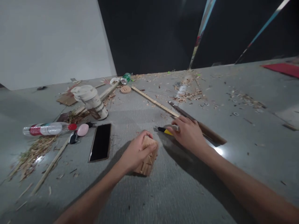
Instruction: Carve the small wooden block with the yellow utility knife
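Note:
My left hand [139,149] is wrapped round a carved brown wooden block [147,165] near the middle of the grey surface. To its right, my right hand [188,132] is at a yellow and black tool [165,130], with the thumb over its yellow end; the tool's black end points left. The fingers are curled and partly hidden, so the grip is unclear. Just beyond that hand lies a light wooden strip [155,102], and a dark strip [201,126] runs beside it to the right.
A phone [100,143], a plastic bottle [49,128] and a lidded cup [92,101] are on the left. A green can [125,78] lies at the back near a round wooden disc [125,89]. Wood shavings [37,152] are scattered about. A red sheet [283,69] is far right.

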### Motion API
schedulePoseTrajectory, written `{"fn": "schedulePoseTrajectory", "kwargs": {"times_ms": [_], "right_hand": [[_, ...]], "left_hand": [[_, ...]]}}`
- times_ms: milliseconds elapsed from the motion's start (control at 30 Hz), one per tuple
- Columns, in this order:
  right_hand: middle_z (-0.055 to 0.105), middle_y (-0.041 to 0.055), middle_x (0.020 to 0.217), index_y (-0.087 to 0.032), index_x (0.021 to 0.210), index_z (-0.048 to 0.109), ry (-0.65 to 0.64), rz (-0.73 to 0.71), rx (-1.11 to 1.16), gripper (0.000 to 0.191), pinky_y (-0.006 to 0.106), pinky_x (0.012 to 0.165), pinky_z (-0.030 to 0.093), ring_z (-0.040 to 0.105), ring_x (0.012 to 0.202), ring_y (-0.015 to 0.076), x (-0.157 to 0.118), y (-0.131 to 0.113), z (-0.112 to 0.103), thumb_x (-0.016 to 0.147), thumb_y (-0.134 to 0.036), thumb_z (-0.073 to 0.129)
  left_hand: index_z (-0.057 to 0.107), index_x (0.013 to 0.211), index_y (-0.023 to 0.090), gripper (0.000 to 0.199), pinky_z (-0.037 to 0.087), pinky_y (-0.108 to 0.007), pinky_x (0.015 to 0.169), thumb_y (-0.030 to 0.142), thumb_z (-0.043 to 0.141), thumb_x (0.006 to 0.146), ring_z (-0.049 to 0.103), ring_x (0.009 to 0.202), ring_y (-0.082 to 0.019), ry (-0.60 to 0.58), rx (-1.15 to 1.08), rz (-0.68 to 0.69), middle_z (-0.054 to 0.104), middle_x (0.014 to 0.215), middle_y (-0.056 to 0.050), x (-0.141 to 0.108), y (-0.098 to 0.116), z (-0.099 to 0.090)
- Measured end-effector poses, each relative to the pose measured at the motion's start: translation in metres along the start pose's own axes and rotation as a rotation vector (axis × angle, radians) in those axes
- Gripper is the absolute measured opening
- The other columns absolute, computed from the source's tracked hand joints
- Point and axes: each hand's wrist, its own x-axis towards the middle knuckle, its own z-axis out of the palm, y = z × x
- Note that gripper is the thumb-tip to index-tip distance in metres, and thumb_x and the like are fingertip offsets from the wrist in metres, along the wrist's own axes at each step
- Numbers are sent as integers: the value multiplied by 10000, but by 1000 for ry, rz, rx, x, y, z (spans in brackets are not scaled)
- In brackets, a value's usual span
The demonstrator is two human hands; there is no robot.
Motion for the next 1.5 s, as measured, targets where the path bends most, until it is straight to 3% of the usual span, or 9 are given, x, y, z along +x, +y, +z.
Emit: {"fn": "schedulePoseTrajectory", "kwargs": {"times_ms": [200,367,500,700,867,1033,1167,1333,1500], "right_hand": [[737,144,1026,-174,954,710,-30,122,-131,279,431,817,414,667,855,254,10,34,-6,1051,-266,465],[719,61,1135,-183,1162,697,-107,132,-162,290,436,884,577,693,957,211,11,42,-1,1023,-436,673],[729,124,1087,-171,972,707,-110,80,-135,220,458,895,503,665,1038,278,11,38,2,1044,-332,575],[758,142,910,-159,1124,652,-108,44,-12,270,395,711,406,674,779,278,10,26,-15,1057,-254,408],[781,73,930,-233,1133,670,-222,-119,132,305,335,651,402,692,754,223,-4,-6,-35,1115,-379,403],[764,48,862,-245,1024,717,-324,-313,228,303,324,627,372,692,732,204,-25,-31,-42,1110,-384,461],[688,1,726,-247,1102,674,-293,-219,352,169,310,563,341,567,568,166,-24,-29,-54,1051,-361,559],[706,22,870,-247,1024,754,-488,-61,927,203,289,571,385,520,652,142,-9,-23,-67,1012,-426,660],[666,33,948,-235,828,744,-423,-32,1378,247,316,757,434,578,881,172,3,-38,-58,1023,-372,681]], "left_hand": [[582,1167,257,221,407,-281,652,411,545,1014,622,730,-217,-9,510,42,618,784,8,-6,8,-5],[628,1109,257,234,456,-331,742,377,436,1053,687,837,-272,17,659,108,718,889,-65,-6,12,-14],[672,1124,236,249,497,-389,835,365,476,1040,704,818,-298,100,847,123,722,853,-91,-6,12,-20],[629,1359,149,542,519,-529,937,545,613,990,649,1170,-464,87,1208,36,689,1252,-242,-34,7,-1],[501,1515,161,773,502,-563,1002,482,787,873,639,1225,-469,74,1071,-48,659,1356,-238,-49,-2,4],[534,1450,182,700,529,-497,799,504,764,873,742,999,-490,52,960,-300,770,1085,-193,-50,2,-7],[463,1531,260,716,522,-462,869,418,744,892,735,1086,-421,27,832,-291,769,1194,-137,-52,10,-14],[596,1430,326,598,538,-376,862,399,775,864,734,1063,-311,-12,546,-259,770,1221,-50,-50,18,-36],[764,1247,286,380,526,-300,754,471,719,918,734,952,-251,-154,557,-160,777,1138,-37,-35,35,-60]]}}
